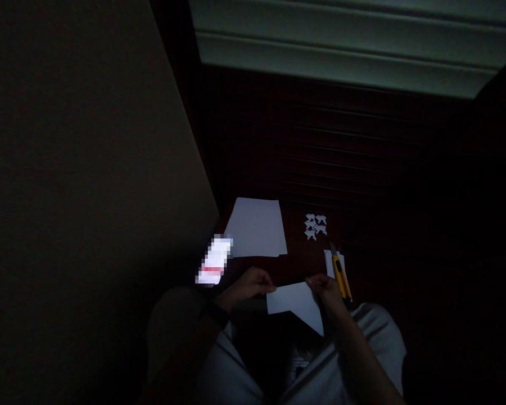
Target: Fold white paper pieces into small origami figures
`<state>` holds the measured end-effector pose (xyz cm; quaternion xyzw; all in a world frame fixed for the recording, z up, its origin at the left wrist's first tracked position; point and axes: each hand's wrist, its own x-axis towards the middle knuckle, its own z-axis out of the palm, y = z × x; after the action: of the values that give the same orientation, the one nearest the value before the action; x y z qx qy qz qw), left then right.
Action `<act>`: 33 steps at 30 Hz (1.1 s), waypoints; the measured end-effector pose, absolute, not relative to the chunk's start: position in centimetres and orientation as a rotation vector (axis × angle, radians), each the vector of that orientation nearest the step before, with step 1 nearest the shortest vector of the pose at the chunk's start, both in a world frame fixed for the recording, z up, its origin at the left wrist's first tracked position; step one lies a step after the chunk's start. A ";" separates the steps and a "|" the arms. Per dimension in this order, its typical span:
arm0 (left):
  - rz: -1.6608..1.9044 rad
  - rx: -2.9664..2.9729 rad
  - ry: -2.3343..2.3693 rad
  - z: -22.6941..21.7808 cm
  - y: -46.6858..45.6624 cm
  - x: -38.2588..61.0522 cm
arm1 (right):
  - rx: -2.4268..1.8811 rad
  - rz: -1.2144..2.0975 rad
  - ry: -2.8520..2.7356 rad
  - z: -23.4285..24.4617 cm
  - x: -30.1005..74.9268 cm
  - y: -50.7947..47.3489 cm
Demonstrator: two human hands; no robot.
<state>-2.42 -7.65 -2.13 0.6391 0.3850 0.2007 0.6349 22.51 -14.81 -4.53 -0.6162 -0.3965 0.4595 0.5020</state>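
Note:
A white sheet of paper (295, 299), its lower edge angled as if folded or cut, is stretched between my two hands above my lap. My left hand (253, 282) pinches its upper left corner between thumb and finger. At the upper right corner, my right hand (325, 289) grips the same sheet. Just right of that hand lies a yellow utility knife (340, 274) with its blade out, resting on small white paper pieces (329, 260). Dim light hides the finer creases of the sheet.
A stack of white paper (257, 228) lies on the dark table (295, 264). Left of it glows a phone (214, 261), its screen blurred out. Several small folded paper shapes (315, 226) sit at the back right. A wall (109, 140) rises on the left.

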 end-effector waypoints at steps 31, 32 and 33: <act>0.677 1.484 1.032 -4.2 -8.3 0.7 | -1.478 1.110 -0.976 -4.5 22.7 -14.8; 0.669 1.488 1.031 -4.2 -8.3 0.7 | -1.482 1.114 -0.985 -4.5 22.7 -14.8; 0.661 1.489 1.031 -4.1 -8.3 0.7 | -1.482 1.119 -0.995 -4.4 22.7 -14.8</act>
<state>0.68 -8.34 -4.15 0.6344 0.4393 0.2816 0.5702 22.69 -14.84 -4.42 -0.6112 -0.4106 0.4615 0.4948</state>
